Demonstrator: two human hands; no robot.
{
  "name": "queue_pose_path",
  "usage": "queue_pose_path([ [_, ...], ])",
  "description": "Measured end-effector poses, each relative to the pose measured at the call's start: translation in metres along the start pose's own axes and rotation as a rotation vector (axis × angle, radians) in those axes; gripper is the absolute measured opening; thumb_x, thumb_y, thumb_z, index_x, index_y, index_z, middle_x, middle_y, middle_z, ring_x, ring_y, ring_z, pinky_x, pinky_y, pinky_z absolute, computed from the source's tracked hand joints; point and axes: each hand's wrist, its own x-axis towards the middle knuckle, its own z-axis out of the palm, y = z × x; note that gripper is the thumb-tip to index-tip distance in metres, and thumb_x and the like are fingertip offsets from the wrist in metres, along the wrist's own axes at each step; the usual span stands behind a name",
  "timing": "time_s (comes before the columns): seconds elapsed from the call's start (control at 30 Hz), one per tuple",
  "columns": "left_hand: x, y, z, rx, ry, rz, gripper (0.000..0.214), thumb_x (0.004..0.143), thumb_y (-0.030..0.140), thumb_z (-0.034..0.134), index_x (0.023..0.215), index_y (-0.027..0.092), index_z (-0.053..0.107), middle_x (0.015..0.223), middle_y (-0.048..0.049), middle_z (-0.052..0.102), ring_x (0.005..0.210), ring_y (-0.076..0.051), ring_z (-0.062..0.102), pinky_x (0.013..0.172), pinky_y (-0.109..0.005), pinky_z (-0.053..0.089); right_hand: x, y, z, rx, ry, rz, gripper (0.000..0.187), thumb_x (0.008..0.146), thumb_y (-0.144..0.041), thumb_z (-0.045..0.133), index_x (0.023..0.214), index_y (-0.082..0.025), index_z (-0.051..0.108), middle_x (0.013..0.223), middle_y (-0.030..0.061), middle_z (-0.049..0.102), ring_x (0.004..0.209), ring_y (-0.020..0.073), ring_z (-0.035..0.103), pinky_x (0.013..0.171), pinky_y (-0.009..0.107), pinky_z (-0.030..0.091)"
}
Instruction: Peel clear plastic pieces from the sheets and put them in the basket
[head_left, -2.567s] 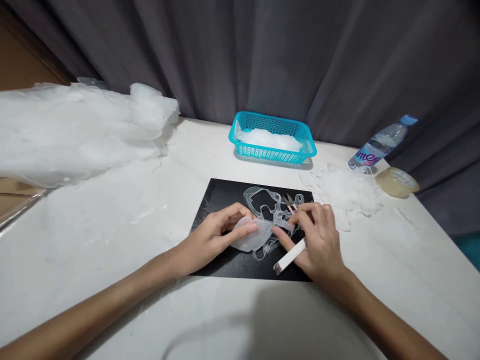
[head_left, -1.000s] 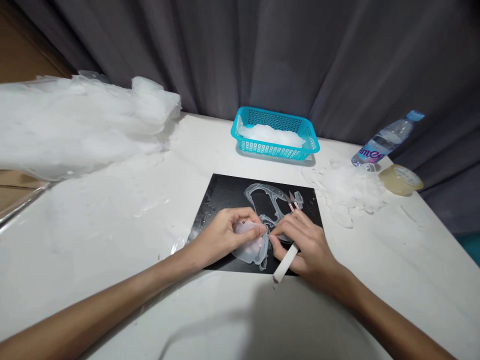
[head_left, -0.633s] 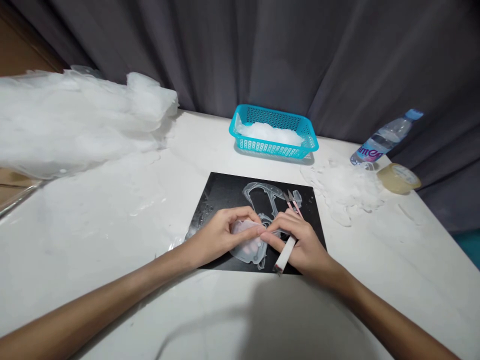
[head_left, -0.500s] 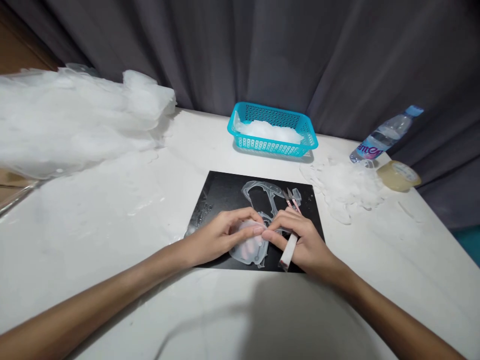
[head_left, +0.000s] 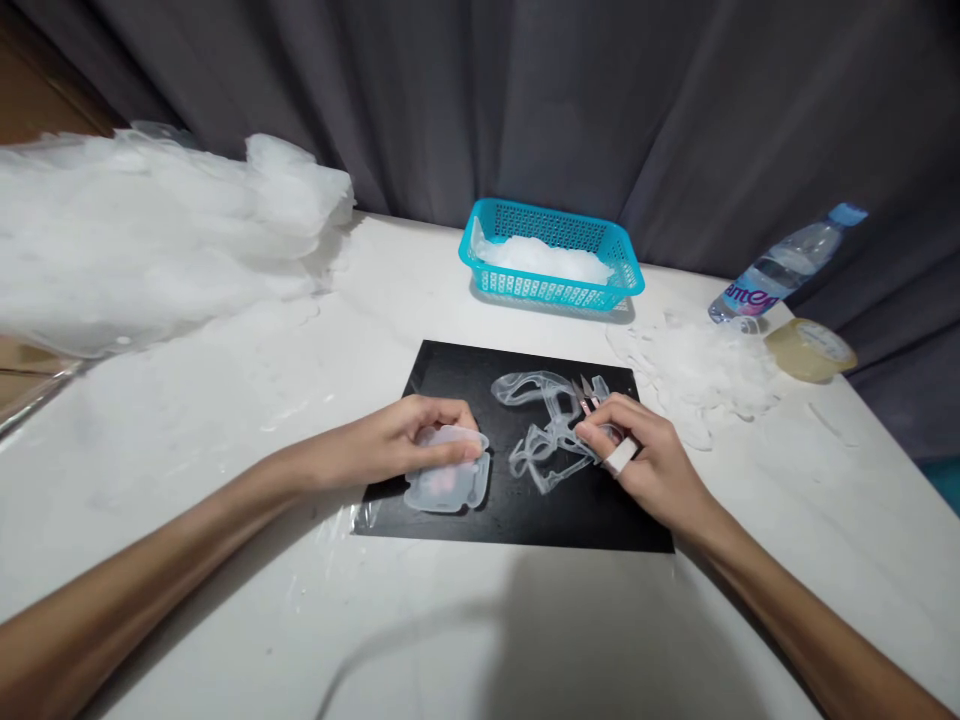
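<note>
My left hand (head_left: pixel 427 440) is closed on a thin translucent plastic-like piece (head_left: pixel 446 490) with rounded, notched edges, over the left part of a black mat (head_left: pixel 600 520). The fingertips show faintly through it. Over the mat's right side, my right hand (head_left: pixel 649 450) is wrapped round a pair of thread snips (head_left: pixel 585 400), blades pointing away from me and a pale handle end sticking out toward me. Clear curling offcut strips (head_left: pixel 555 435) lie just left of the right fingers; whether those fingers also grip them I cannot tell.
A turquoise basket (head_left: pixel 551 290) holding whitish translucent pieces stands at the back. A large pile of similar sheets (head_left: pixel 165 240) fills the left. To the right are a heap of clear scraps (head_left: pixel 705 370), a water bottle (head_left: pixel 780 265) and a roll of tape (head_left: pixel 810 350).
My hands have moved apart. The left has carried the translucent piece leftward, and the right has shifted right with the snips. The offcut strips now lie apart from the piece.
</note>
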Motion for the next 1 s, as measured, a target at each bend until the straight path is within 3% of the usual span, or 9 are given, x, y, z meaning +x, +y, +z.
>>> queue_pose_path([
  [0.17,-0.005,0.007,0.005,-0.101,-0.033,0.014,0.031,0.099,0.047,0.063,0.095,0.017,0.067,0.080,-0.0028,0.071,0.068,-0.014,0.059,0.058,-0.021,0.041,0.002,-0.003,-0.009,-0.096,-0.069,-0.042,0.014,0.101,-0.025,0.061,0.087,-0.024,0.064,0.083,0.0014,0.064,0.083,0.0203,0.056,0.075,0.036,0.043],
  [0.27,-0.004,0.010,0.013,-0.134,-0.045,0.009,0.029,0.098,0.046,0.064,0.095,0.017,0.068,0.081,-0.0031,0.072,0.071,-0.015,0.061,0.061,-0.023,0.044,0.002,-0.004,-0.012,-0.141,-0.041,-0.062,0.006,0.099,-0.024,0.061,0.099,-0.025,0.067,0.087,0.0028,0.065,0.086,0.0219,0.057,0.075,0.037,0.045],
  [0.47,-0.002,0.010,0.014,-0.084,0.003,0.043,0.028,0.097,0.045,0.067,0.097,0.017,0.071,0.083,-0.0012,0.068,0.071,-0.014,0.057,0.060,-0.022,0.042,-0.005,-0.012,-0.003,-0.276,0.001,-0.189,0.023,0.099,-0.022,0.061,0.120,-0.026,0.068,0.108,0.0075,0.068,0.100,0.0263,0.057,0.085,0.044,0.049],
  [0.63,-0.001,0.012,0.016,-0.048,0.029,0.060,0.026,0.098,0.043,0.066,0.099,0.017,0.072,0.081,0.0006,0.065,0.067,-0.011,0.051,0.056,-0.019,0.039,-0.012,-0.010,0.012,-0.435,-0.112,-0.314,0.050,0.095,-0.042,0.071,0.141,-0.024,0.061,0.132,0.0123,0.065,0.110,0.0332,0.055,0.096,0.054,0.050],
  [0.7,-0.001,0.012,0.016,-0.049,0.048,0.062,0.026,0.098,0.043,0.066,0.098,0.017,0.072,0.079,0.0012,0.064,0.063,-0.009,0.049,0.053,-0.018,0.037,-0.012,-0.006,0.014,-0.468,-0.156,-0.339,0.050,0.097,-0.045,0.069,0.140,-0.022,0.061,0.129,0.0134,0.066,0.110,0.0333,0.057,0.101,0.057,0.048],
  [0.77,0.000,0.012,0.016,-0.080,0.060,0.059,0.027,0.099,0.043,0.066,0.096,0.017,0.070,0.079,0.0014,0.064,0.062,-0.009,0.049,0.053,-0.018,0.037,-0.012,-0.003,0.012,-0.461,-0.177,-0.340,0.036,0.101,-0.041,0.063,0.131,-0.020,0.065,0.117,0.0121,0.070,0.104,0.0300,0.059,0.102,0.055,0.048],
  [0.9,0.000,0.011,0.016,-0.123,0.081,0.057,0.027,0.099,0.043,0.065,0.093,0.016,0.066,0.079,0.0007,0.066,0.063,-0.010,0.055,0.053,-0.018,0.041,-0.009,-0.001,0.006,-0.402,-0.157,-0.330,0.015,0.105,-0.026,0.056,0.111,-0.021,0.068,0.098,0.0072,0.071,0.092,0.0252,0.059,0.087,0.045,0.050],
  [1.0,0.001,0.010,0.016,-0.136,0.083,0.056,0.028,0.099,0.044,0.065,0.093,0.016,0.065,0.081,-0.0001,0.067,0.065,-0.011,0.058,0.055,-0.019,0.042,-0.007,0.000,0.003,-0.367,-0.090,-0.288,0.016,0.104,-0.026,0.058,0.116,-0.022,0.067,0.102,0.0081,0.068,0.095,0.0249,0.059,0.084,0.042,0.051],
])
